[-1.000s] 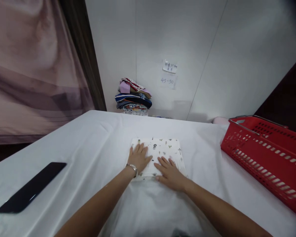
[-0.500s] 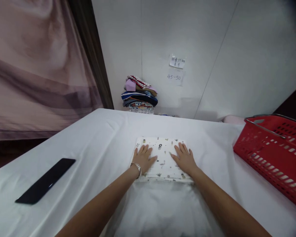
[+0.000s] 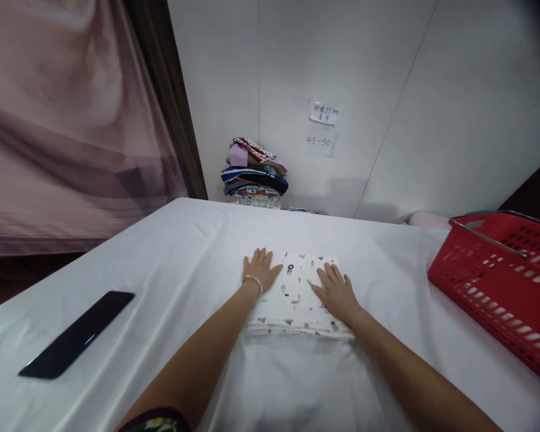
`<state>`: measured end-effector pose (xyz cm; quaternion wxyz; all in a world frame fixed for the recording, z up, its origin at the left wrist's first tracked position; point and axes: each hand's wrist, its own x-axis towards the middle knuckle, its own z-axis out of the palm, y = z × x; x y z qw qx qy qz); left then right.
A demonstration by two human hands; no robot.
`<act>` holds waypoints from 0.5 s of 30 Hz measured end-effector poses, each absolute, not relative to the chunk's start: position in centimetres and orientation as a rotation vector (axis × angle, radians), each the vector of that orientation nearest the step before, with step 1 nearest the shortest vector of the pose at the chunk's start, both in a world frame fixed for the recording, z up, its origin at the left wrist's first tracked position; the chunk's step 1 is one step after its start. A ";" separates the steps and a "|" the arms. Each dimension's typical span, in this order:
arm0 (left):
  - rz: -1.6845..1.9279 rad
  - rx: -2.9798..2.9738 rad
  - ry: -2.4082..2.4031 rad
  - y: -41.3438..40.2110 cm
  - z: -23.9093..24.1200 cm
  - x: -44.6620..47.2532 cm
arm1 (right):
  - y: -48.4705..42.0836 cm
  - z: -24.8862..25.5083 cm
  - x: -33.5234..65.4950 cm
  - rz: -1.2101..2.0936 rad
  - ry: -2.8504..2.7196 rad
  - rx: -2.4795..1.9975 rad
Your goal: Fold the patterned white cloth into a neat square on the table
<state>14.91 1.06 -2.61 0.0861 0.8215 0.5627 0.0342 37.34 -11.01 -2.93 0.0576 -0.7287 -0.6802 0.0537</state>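
A folded white cloth printed with small plants and birds lies flat on the white-covered table. Several layers show along its near edge. My left hand rests on its far left corner, fingers spread, with a bracelet at the wrist. On the right part of the cloth lies my right hand, palm down and fingers apart. Neither hand grips anything. The cloth under both palms is hidden.
A red plastic basket with a metal handle stands at the right. On the left lies a flat black object. Beyond the table's far edge is a stack of folded fabrics against the wall. A pinkish curtain hangs at the left.
My left hand has slid away from me to the cloth's far left corner. My right hand has barely moved on the cloth.
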 end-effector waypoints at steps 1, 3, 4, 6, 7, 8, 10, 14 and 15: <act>0.095 2.448 1.676 1.0 -2.6 15.0 | -10.7 -2.5 37.2 0.184 -2.064 -2.225; 0.085 2.443 1.682 0.9 -2.4 15.1 | -9.8 -1.4 36.9 0.195 -2.075 -2.227; 0.085 2.440 1.687 0.8 -2.3 15.2 | -9.2 -0.9 36.7 0.180 -2.081 -2.205; 0.096 2.435 1.696 0.9 -2.3 15.2 | -7.8 -0.3 36.6 0.146 -2.088 -2.152; 0.102 2.435 1.692 0.9 -2.3 15.2 | -7.1 -0.3 36.6 0.153 -2.083 -2.147; 0.107 2.435 1.686 0.9 -2.4 15.2 | -6.5 -0.5 36.7 0.186 -2.070 -2.162; 0.113 2.437 1.667 0.9 -2.5 15.1 | -5.6 -1.3 37.1 0.280 -2.011 -2.217; 0.128 2.430 1.647 0.9 -2.4 15.1 | -4.9 -2.6 37.8 0.346 -1.941 -2.217; 0.140 2.420 1.639 0.9 -2.3 15.1 | -5.0 -2.5 37.9 0.343 -1.941 -2.207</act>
